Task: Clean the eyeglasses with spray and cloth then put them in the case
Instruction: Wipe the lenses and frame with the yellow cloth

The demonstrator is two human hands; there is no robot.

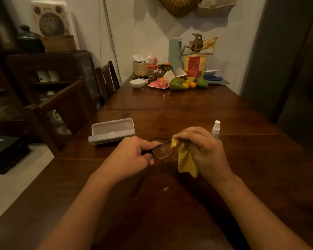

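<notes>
Dark-framed eyeglasses (162, 150) are held just above the wooden table (188, 109) at its middle. My left hand (134, 156) grips the frame at its left side, with the thumb on the rim of one lens. My right hand (201, 147) holds a yellow cloth (185, 160), whose top corner touches the right edge of the lens while the rest hangs down. A grey glasses case (111, 131) lies open to the left, beyond my left hand. A small white-capped spray bottle (216, 129) stands upright just behind my right hand.
The far end of the table holds a white bowl (137, 83), a pink plate, fruit (181, 83), jars, a woven basket and a pale green flask (175, 51). Wooden chairs (69, 109) and a dark cabinet stand along the left side.
</notes>
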